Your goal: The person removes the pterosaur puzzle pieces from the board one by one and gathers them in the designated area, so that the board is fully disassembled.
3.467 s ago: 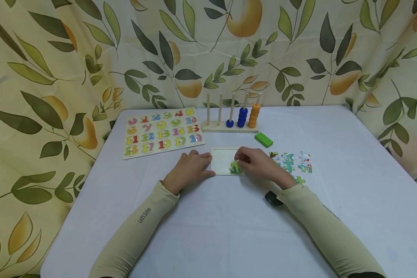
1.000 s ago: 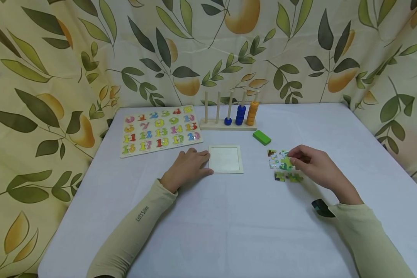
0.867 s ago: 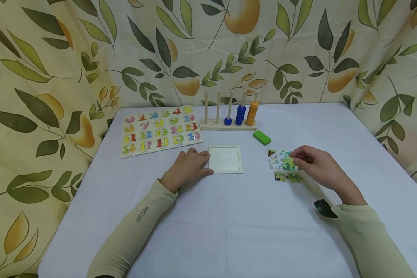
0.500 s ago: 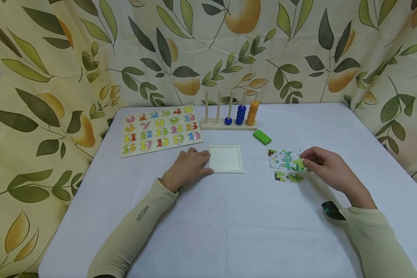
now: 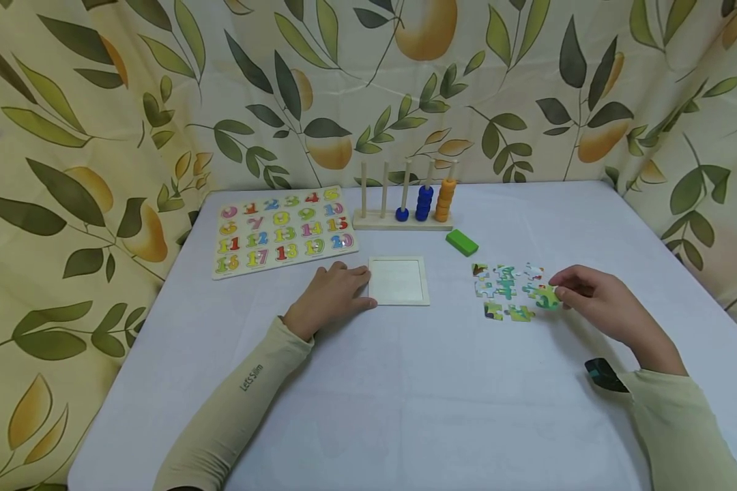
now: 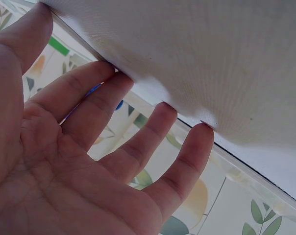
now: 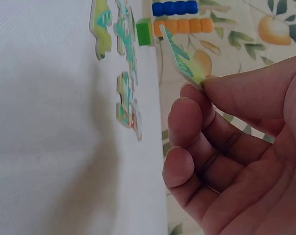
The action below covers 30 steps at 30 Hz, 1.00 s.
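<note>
Between thumb and index finger, my right hand (image 5: 608,303) pinches a green jigsaw piece (image 7: 183,58), raised off the table in the right wrist view. In the head view this piece overlaps the right side of a group of loose jigsaw pieces (image 5: 506,289) lying on the cloth. My left hand (image 5: 331,300) rests palm down on the table, fingers spread, with thumb and fingertips at the left edge of a square white puzzle tray (image 5: 398,281). The left wrist view shows that hand's fingertips (image 6: 199,134) touching the white cloth.
A wooden number board (image 5: 285,233) lies at the back left. Beside it stands a peg abacus (image 5: 403,223) with blue and orange beads. A green block (image 5: 463,243) lies in front of the abacus. A leaf-patterned curtain (image 5: 368,82) hangs behind the table.
My right hand left the tray with the green piece, reached the loose pieces, and has since slid right along them, still pinching it. The left hand stayed by the tray.
</note>
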Motion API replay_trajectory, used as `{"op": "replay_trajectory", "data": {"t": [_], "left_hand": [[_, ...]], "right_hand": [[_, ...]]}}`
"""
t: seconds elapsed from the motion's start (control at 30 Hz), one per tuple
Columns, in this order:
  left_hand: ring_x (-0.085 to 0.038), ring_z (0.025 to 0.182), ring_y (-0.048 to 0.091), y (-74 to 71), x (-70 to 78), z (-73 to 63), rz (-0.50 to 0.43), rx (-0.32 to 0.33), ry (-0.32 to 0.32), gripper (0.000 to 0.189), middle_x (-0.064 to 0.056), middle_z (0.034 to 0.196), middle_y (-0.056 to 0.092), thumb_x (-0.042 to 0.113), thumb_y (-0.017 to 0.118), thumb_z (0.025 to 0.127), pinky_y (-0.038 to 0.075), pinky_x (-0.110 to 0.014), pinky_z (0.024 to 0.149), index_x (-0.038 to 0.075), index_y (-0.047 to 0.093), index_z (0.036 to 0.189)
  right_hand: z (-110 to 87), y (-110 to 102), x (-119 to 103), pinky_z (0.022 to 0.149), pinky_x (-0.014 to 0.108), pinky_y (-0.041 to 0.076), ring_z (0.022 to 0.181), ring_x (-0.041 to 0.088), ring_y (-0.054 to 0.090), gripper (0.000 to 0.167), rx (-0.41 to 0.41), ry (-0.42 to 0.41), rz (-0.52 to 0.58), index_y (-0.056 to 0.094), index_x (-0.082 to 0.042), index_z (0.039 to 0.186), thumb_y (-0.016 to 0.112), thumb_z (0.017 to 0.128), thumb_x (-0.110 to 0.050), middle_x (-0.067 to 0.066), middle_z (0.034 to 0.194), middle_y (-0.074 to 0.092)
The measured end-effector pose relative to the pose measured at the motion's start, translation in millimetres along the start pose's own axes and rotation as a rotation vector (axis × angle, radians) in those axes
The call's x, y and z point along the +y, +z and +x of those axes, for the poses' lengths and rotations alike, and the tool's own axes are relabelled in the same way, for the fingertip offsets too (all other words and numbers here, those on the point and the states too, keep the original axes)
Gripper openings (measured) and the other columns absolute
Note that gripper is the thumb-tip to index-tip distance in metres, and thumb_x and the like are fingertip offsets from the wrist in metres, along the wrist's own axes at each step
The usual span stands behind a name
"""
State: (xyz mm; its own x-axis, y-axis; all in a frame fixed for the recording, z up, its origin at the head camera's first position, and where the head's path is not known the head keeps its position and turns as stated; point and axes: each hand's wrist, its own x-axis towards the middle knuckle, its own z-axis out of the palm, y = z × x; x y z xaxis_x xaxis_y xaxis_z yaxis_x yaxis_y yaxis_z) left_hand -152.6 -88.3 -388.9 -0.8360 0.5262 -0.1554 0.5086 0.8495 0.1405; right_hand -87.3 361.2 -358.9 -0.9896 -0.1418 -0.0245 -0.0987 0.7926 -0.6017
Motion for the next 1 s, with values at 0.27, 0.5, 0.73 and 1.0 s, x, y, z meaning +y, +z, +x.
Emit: {"op": "replay_trajectory", "data": {"t": [0.27,0.5,0.73,1.0], "left_hand": [[-0.035,0.142,0.050,-1.2,0.6,-0.5,-0.009,-0.006,-0.012,0.069,-0.002,0.163,0.051,0.053,0.067,0.104,0.045,-0.059,0.107,0.012,0.054,0.159],[-0.035,0.140,0.051,0.3,0.4,-0.2,-0.006,-0.017,-0.010,0.069,-0.001,0.163,0.051,0.053,0.066,0.105,0.046,-0.058,0.105,0.012,0.054,0.159],[-0.034,0.140,0.050,0.4,0.4,-0.3,-0.006,-0.018,-0.014,0.069,0.000,0.164,0.050,0.053,0.066,0.105,0.047,-0.057,0.105,0.013,0.053,0.160],[-0.034,0.141,0.050,-0.9,0.9,-1.0,-0.008,-0.020,-0.011,0.070,-0.002,0.164,0.050,0.053,0.066,0.105,0.046,-0.057,0.106,0.012,0.052,0.160]], "right_hand": [[-1.9,-4.0,7.5,0.073,0.022,0.050,0.089,0.021,0.059,0.021,-0.071,0.055,-0.020,0.063,0.004,0.126,0.060,0.110,-0.009,0.011,0.105,0.069],[-2.1,-2.8,13.7,0.072,0.025,0.048,0.094,0.026,0.055,0.021,-0.113,0.076,-0.027,0.063,0.004,0.127,0.061,0.108,-0.007,0.011,0.106,0.068],[-2.1,1.3,19.4,0.071,0.026,0.047,0.096,0.027,0.052,0.019,-0.142,0.087,-0.032,0.065,0.003,0.124,0.062,0.106,-0.003,0.011,0.105,0.065],[-3.2,4.6,20.4,0.072,0.027,0.046,0.097,0.028,0.052,0.018,-0.156,0.091,-0.042,0.066,0.001,0.122,0.063,0.106,-0.006,0.009,0.103,0.064]]}}
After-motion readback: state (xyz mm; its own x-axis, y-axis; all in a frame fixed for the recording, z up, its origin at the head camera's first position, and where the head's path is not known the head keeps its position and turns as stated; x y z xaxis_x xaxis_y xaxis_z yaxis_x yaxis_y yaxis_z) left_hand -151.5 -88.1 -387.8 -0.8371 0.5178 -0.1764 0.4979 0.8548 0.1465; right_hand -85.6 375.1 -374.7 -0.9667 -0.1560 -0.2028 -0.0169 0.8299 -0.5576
